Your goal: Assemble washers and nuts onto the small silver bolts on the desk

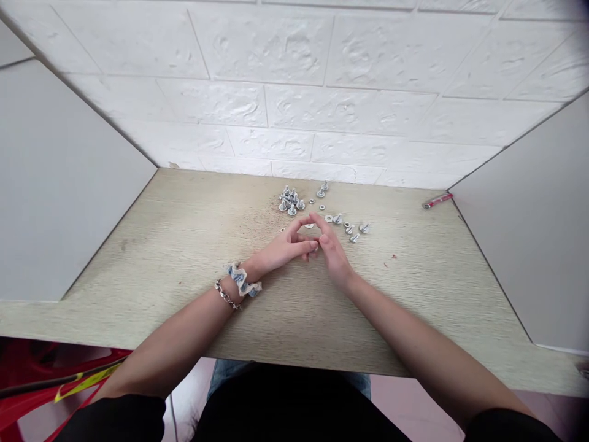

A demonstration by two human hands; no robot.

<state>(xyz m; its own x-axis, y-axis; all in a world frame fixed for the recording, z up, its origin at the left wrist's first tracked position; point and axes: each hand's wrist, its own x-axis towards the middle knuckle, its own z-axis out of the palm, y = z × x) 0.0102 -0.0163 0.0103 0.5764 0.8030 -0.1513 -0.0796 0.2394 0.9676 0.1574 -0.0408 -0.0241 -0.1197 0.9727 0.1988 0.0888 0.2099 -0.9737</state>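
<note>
Table (184, 239): wood-grained; bolts (291, 209) far;
Wall (294, 107): white brick;
Left hand (284, 250), right hand (337, 261): curled, close together; pinch, we cannot tell

The table (184, 215) is greyish beige with fine, streaked wood grain. Towards its back edge, the bolts (291, 201) and washers (328, 218) are silvery grey. The wall (294, 104) has a white brick pattern; the side panels (69, 184) are plain grey. The scrunchie (240, 279) is blue and cream, the bracelet (226, 296) silver, the sleeves (119, 420) black.
</note>
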